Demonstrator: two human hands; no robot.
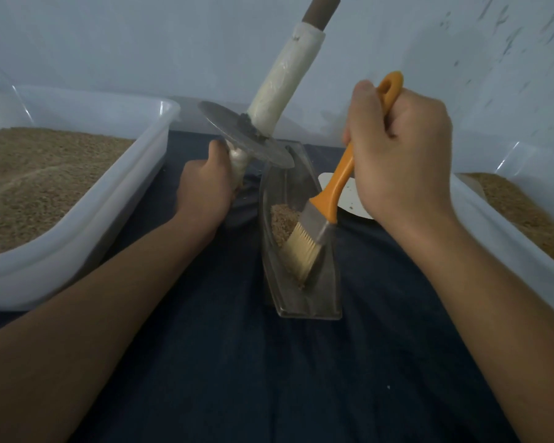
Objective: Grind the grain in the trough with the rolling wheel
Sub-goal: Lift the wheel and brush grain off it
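Observation:
A narrow metal trough [314, 298] lies lengthwise on dark blue cloth at the centre. A small heap of brown grain [282, 220] sits in its middle. My left hand [205, 190] grips the lower handle of the rolling wheel [237, 129], a grey metal disc on a long white-wrapped axle, held tilted upright left of and above the trough's far end. My right hand [400, 161] grips the orange handle of a flat brush [304, 247]. The brush's pale bristles rest inside the trough, just on the near side of the grain.
A white plastic tub [115, 203] full of brown grain stands at the left. Another white tub [506, 238] with grain stands at the right. A white plate-like piece [349, 193] lies behind the brush. A pale wall closes the back.

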